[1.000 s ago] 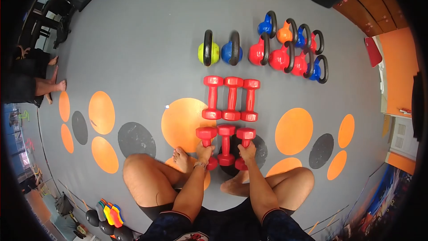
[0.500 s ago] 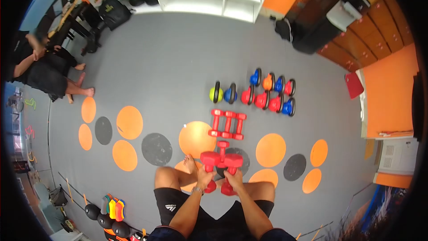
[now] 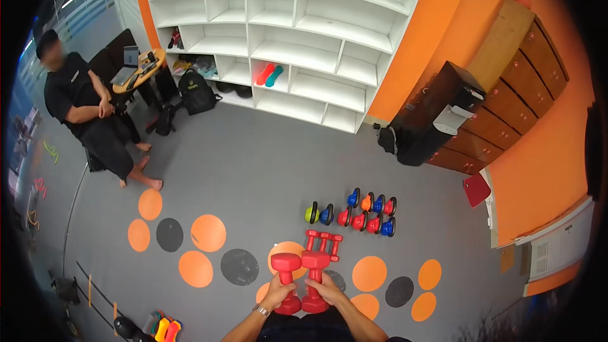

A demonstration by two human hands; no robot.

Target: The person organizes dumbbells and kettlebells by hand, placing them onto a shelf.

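My left hand (image 3: pixel 277 292), with a watch on its wrist, is wrapped round the handle of a red dumbbell (image 3: pixel 286 262). A second red dumbbell (image 3: pixel 315 259) is gripped in my right hand (image 3: pixel 325 289). Both dumbbells stand nearly upright in front of me, side by side and close together at their upper heads. Beyond them, several smaller-looking red dumbbells (image 3: pixel 323 245) lie in a row on the floor, partly covered by the held pair.
Several kettlebells (image 3: pixel 359 221) stand in rows past the floor dumbbells. White shelves (image 3: pixel 285 50) line the back wall. A person (image 3: pixel 82 101) sits at the left beside a small table (image 3: pixel 152 69) with a laptop. Brown lockers (image 3: pixel 506 101) stand at the right.
My view has tilted up, showing more shelving and the seated person's upper body. Both dumbbells have come up closer to upright and nearer each other, still held in my hands.
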